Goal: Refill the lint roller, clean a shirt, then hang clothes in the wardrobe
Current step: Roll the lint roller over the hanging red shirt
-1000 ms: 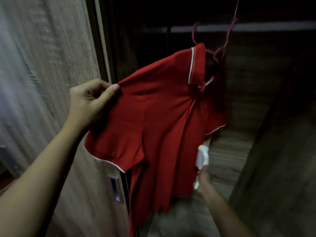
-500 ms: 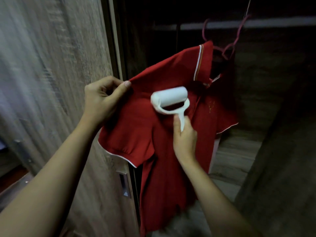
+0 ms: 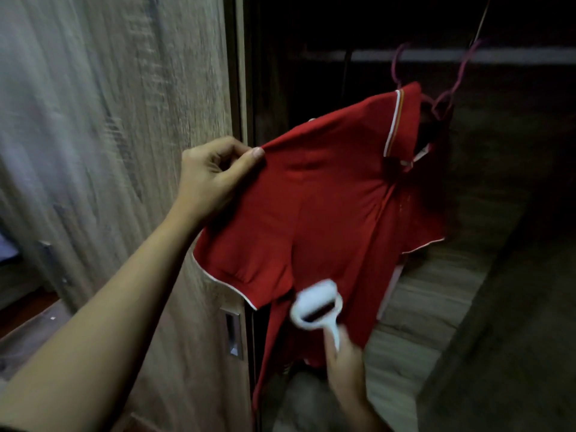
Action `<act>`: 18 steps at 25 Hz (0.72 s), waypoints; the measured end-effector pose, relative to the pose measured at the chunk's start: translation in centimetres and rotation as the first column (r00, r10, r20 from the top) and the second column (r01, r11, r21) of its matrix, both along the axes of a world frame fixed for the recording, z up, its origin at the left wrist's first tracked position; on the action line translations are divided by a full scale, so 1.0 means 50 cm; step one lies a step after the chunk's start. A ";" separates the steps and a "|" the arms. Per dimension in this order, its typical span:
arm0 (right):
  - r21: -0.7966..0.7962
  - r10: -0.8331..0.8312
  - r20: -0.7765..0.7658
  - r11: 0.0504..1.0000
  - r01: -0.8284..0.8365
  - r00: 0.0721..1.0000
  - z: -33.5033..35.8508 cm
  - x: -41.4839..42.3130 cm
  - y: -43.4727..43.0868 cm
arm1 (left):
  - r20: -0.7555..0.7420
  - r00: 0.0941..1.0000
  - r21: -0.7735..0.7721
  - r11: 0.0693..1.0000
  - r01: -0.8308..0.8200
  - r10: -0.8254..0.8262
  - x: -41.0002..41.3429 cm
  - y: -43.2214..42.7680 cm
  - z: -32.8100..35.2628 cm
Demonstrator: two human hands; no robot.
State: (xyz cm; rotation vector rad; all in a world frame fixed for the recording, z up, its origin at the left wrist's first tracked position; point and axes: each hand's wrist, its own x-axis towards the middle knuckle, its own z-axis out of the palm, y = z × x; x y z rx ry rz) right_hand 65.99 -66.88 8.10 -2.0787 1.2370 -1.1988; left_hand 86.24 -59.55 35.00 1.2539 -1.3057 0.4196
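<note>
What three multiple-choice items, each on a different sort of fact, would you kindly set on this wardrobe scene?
1. Where is the lint roller seen against the shirt?
A. At the collar
B. Low on the front, below the sleeve hem
C. Behind the shirt

2. What colour is the trim on the sleeve hem?
A. White
B. Black
C. Yellow

3. What is the left hand doing?
A. Hanging idle
B. Pinching the shirt's shoulder
C. Lying flat on the door

Answers:
1 B, the right hand holds the blurred roller under the sleeve.
2 A, a thin white line edges the hem.
3 B, thumb and fingers close on the fabric.
</note>
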 end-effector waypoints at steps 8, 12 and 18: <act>-0.186 0.063 0.411 0.982 0.017 0.909 0.196 0.127 -0.078 | -0.035 0.999 0.012 1.000 0.024 -0.023 0.009 0.000 0.000; 0.171 0.064 0.129 0.982 -0.085 0.990 -0.024 0.121 -0.040 | -0.036 0.999 0.039 0.999 0.004 -0.003 0.009 0.002 -0.001; -0.235 0.045 0.482 0.969 0.079 0.875 0.256 0.086 -0.075 | -0.056 0.998 0.025 0.999 0.027 -0.025 0.008 -0.002 0.001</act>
